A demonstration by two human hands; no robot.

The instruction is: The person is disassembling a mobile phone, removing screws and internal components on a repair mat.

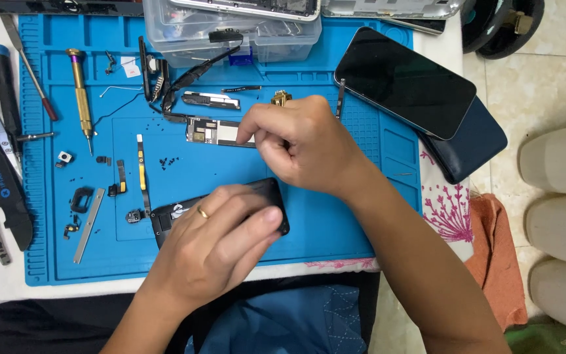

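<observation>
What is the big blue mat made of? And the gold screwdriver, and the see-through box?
Blue mat: probably soft silicone or rubber, matte with moulded ridges and trays. Gold screwdriver: looks like metal, shiny with a knurled grip. See-through box: likely clear hard plastic, since parts show through its walls.
</observation>
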